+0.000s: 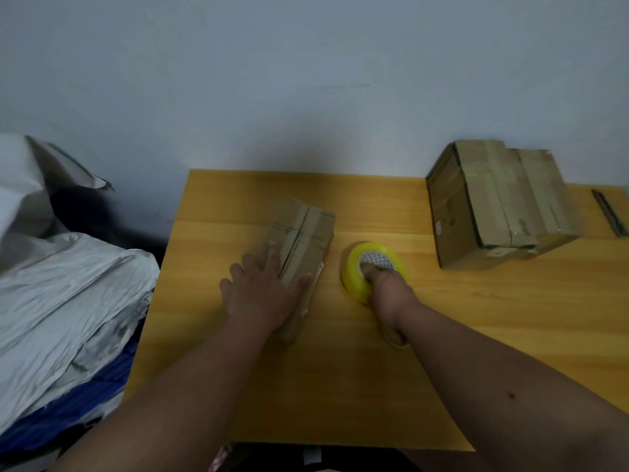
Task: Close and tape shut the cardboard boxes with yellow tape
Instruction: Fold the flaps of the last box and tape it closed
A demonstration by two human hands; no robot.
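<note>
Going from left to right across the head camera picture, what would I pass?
Crumpled grey sheets → left hand resting on the small cardboard box → yellow tape roll held by the right hand → stacked cardboard boxes → dark strip.

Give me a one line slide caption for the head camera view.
Left hand flat on a small cardboard box, right hand holding the yellow tape roll.

We see two bare forearms reaching in from below, no sleeves, no gloves, no rings or watch. Our right forearm carries one small dark mole. The left hand (263,292) and right hand (388,289) are uncovered.
</note>
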